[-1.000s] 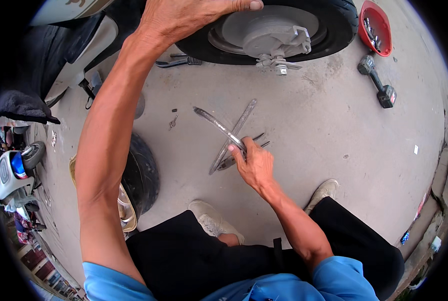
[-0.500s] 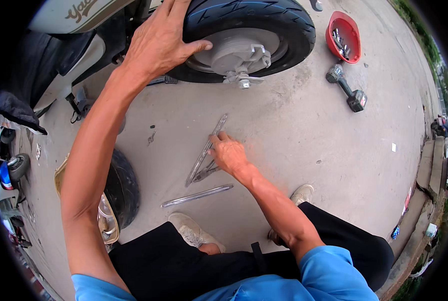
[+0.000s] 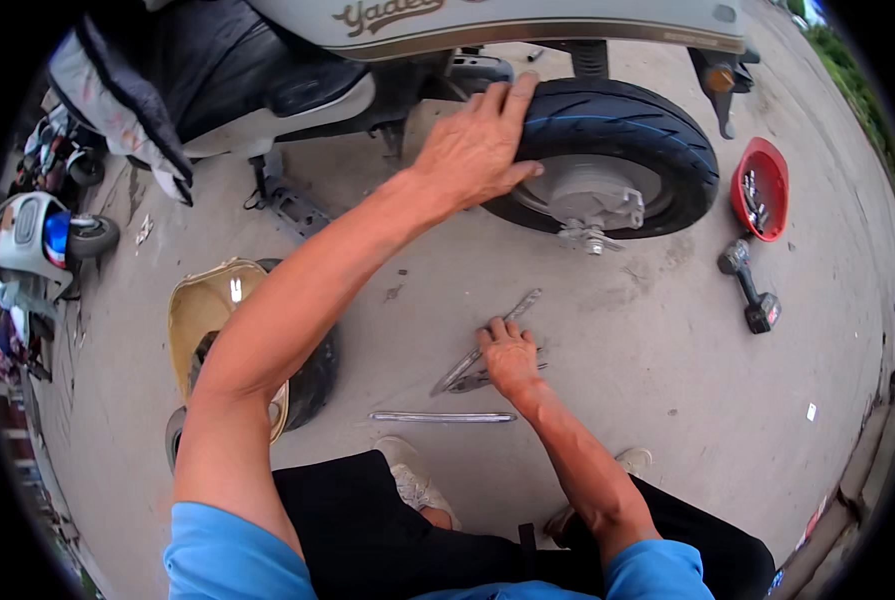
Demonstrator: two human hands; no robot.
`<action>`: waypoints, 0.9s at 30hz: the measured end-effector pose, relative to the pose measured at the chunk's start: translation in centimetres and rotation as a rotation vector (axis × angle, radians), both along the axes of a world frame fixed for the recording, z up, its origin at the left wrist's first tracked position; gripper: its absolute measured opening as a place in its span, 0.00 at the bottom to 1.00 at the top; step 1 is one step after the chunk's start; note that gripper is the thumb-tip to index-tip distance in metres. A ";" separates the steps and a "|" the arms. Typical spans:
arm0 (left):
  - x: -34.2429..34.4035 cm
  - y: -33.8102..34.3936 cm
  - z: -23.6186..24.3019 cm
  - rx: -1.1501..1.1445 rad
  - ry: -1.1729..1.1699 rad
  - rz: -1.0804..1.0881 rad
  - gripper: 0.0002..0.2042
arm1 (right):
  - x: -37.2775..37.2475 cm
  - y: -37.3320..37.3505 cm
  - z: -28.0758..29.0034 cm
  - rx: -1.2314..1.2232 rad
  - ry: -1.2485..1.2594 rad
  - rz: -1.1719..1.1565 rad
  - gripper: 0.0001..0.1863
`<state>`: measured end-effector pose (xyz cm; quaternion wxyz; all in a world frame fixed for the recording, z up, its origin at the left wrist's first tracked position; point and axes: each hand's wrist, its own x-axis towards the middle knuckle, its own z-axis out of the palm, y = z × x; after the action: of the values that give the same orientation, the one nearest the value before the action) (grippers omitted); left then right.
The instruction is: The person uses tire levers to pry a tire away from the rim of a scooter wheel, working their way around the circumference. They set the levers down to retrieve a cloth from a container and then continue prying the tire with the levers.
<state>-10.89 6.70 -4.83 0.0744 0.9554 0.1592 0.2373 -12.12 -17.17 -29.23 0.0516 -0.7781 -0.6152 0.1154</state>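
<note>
One left hand spread against tyre, right hand low over bar, grip unclear

Short-sleeved top, bright blue; left sleeve and right sleeve plain, same blue. Trousers black, loose, plain cloth. Narrow dark strap sticking up near lap; can't tell from here what it belongs to. Left shoe pale beige, lace-up, bare ankle above it. Right shoe also pale, partly hidden. Left hand, right hand: bare, forearms lean.
</note>
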 end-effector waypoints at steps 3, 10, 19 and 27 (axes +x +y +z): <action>-1.5 0.1 2.0 0.010 0.085 -0.009 0.43 | 0.3 -0.2 0.7 -0.007 -0.071 0.029 0.13; -9.5 2.7 10.2 -0.177 0.439 -0.003 0.27 | 0.9 0.4 1.6 -0.179 -0.017 0.086 0.18; -22.2 3.8 10.8 -0.523 0.589 0.118 0.15 | 1.1 2.0 1.3 -0.185 -0.063 0.351 0.10; -43.8 6.1 -1.3 -0.823 0.508 0.646 0.08 | 3.9 3.2 5.1 -0.256 0.016 0.435 0.08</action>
<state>-54.65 12.83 -6.14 0.3229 0.7779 0.5346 -0.0702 -8.19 -13.94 -24.15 -0.0684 -0.6266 -0.7483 0.2069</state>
